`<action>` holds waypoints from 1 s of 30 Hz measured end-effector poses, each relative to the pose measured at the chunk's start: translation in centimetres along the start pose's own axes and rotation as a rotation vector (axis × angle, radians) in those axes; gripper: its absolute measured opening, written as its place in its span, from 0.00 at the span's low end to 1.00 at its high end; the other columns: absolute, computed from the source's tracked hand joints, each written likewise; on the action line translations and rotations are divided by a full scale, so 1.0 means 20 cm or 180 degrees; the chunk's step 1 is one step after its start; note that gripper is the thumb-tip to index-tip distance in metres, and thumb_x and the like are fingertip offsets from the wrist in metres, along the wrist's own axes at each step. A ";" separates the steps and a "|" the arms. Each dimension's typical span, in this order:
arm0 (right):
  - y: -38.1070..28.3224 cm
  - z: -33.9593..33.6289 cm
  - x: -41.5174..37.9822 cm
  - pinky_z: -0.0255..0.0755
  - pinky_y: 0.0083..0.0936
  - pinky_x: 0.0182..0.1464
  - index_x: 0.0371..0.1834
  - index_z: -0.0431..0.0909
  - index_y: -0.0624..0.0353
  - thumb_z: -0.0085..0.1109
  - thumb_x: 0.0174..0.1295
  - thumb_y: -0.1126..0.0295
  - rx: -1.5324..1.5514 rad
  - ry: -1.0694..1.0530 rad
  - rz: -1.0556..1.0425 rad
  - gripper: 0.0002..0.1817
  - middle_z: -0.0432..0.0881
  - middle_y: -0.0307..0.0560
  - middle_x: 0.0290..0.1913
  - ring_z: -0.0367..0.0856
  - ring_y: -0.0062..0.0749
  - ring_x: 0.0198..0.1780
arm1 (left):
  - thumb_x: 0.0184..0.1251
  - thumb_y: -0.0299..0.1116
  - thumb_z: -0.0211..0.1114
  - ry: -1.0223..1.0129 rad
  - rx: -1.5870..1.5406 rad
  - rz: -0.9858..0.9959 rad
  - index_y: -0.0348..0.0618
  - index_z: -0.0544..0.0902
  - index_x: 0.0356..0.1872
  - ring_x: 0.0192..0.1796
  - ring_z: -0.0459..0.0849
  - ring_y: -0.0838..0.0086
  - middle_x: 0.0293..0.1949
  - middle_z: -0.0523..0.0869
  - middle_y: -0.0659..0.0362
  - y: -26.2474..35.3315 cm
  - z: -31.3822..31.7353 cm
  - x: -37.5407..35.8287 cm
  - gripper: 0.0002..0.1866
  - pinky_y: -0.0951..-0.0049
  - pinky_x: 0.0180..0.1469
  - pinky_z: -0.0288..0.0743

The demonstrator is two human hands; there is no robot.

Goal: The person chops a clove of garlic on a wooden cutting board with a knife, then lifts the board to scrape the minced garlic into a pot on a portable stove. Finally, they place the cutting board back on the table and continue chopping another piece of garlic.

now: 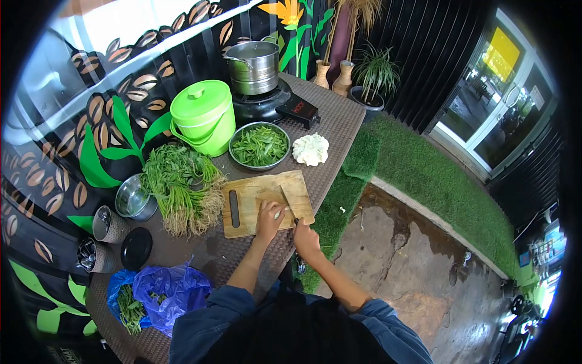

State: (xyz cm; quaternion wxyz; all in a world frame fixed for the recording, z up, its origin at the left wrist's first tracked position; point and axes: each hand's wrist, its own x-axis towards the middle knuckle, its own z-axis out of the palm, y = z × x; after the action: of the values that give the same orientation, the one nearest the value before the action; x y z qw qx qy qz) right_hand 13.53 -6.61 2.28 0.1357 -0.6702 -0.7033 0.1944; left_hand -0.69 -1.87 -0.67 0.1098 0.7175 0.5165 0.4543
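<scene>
A wooden cutting board (245, 195) lies on the table in front of me. My right hand (307, 241) grips a kitchen knife (288, 199) by its handle at the board's near right edge, and the blade points away over the wood. Beside it, my left hand (267, 222) is closed with bent fingers on the board, pinching a small whitish piece (277, 215) close to the blade. The piece is too small to name. Behind the board stands a metal bowl of cut green leaves (260, 146), with a crumpled white cloth-like bundle (310, 149) to its right.
Left of the board lies a heap of rooted greens (182, 188). Behind are a green lidded bucket (204, 118) and a steel pot (253, 67) on a black stove (260, 106). A metal bowl (136, 199), cutlery holders (110, 225) and a blue plastic bag (173, 294) stand left.
</scene>
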 end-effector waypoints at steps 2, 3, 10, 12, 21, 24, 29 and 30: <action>-0.02 0.05 0.01 0.80 0.48 0.33 0.42 0.65 0.66 0.45 0.71 0.58 0.0025 0.0012 0.0154 0.18 0.82 0.66 0.28 0.84 0.61 0.33 | 0.57 0.23 0.66 0.0039 -0.0027 0.0039 0.36 0.86 0.35 0.45 0.77 0.59 0.35 0.82 0.55 0.01 0.00 0.02 0.05 0.64 0.48 0.73; 0.00 0.06 0.04 0.80 0.48 0.33 0.42 0.65 0.66 0.45 0.71 0.58 0.0024 0.0010 0.0165 0.18 0.82 0.66 0.28 0.84 0.61 0.33 | 0.57 0.23 0.67 0.0051 -0.0044 -0.0013 0.36 0.86 0.35 0.45 0.77 0.59 0.35 0.82 0.55 0.01 0.00 0.02 0.05 0.64 0.48 0.73; -0.01 -0.03 0.04 0.79 0.49 0.33 0.43 0.65 0.66 0.44 0.71 0.58 0.0144 0.0008 0.0034 0.18 0.82 0.67 0.28 0.84 0.62 0.34 | 0.56 0.25 0.67 0.0059 0.0029 -0.0013 0.37 0.86 0.34 0.45 0.77 0.60 0.36 0.83 0.55 -0.01 0.01 0.01 0.06 0.63 0.47 0.74; -0.04 0.02 0.01 0.79 0.49 0.34 0.43 0.65 0.65 0.44 0.71 0.58 0.0113 -0.0059 0.0176 0.18 0.82 0.67 0.29 0.84 0.62 0.35 | 0.57 0.25 0.67 0.0048 -0.0004 -0.0026 0.37 0.86 0.35 0.45 0.77 0.59 0.35 0.83 0.55 -0.01 0.01 0.01 0.06 0.63 0.47 0.73; -0.05 0.04 0.04 0.79 0.50 0.34 0.40 0.66 0.66 0.46 0.70 0.59 0.0192 0.0141 0.0169 0.17 0.81 0.69 0.29 0.84 0.61 0.34 | 0.57 0.24 0.67 0.0085 -0.0076 -0.0010 0.37 0.87 0.35 0.45 0.77 0.59 0.35 0.82 0.54 -0.01 0.01 0.02 0.06 0.63 0.47 0.73; -0.04 0.10 0.12 0.80 0.48 0.31 0.41 0.65 0.65 0.46 0.70 0.60 0.0041 0.0202 0.0096 0.16 0.81 0.67 0.27 0.84 0.60 0.31 | 0.57 0.24 0.67 0.0064 -0.0032 -0.0050 0.37 0.87 0.36 0.44 0.77 0.59 0.35 0.81 0.54 0.01 0.00 0.03 0.06 0.63 0.46 0.73; -0.02 0.12 0.09 0.80 0.46 0.28 0.41 0.65 0.64 0.46 0.70 0.59 -0.0040 0.0291 -0.0061 0.16 0.81 0.66 0.25 0.84 0.59 0.29 | 0.56 0.24 0.67 0.0161 0.0031 0.0005 0.36 0.87 0.36 0.44 0.77 0.59 0.34 0.81 0.53 0.01 -0.01 0.03 0.07 0.63 0.46 0.73; -0.05 0.13 0.07 0.80 0.47 0.29 0.41 0.65 0.65 0.46 0.70 0.60 -0.0055 0.0306 0.0052 0.16 0.81 0.65 0.26 0.84 0.59 0.29 | 0.56 0.24 0.68 0.0125 -0.0035 -0.0053 0.36 0.87 0.36 0.44 0.78 0.59 0.34 0.81 0.54 0.01 -0.01 0.02 0.06 0.63 0.46 0.73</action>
State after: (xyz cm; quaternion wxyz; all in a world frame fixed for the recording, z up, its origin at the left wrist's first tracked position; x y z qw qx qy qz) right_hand 11.47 -5.50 0.30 0.1620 -0.6856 -0.6921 0.1569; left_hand -0.74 -1.63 -0.25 0.1074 0.7035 0.5220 0.4702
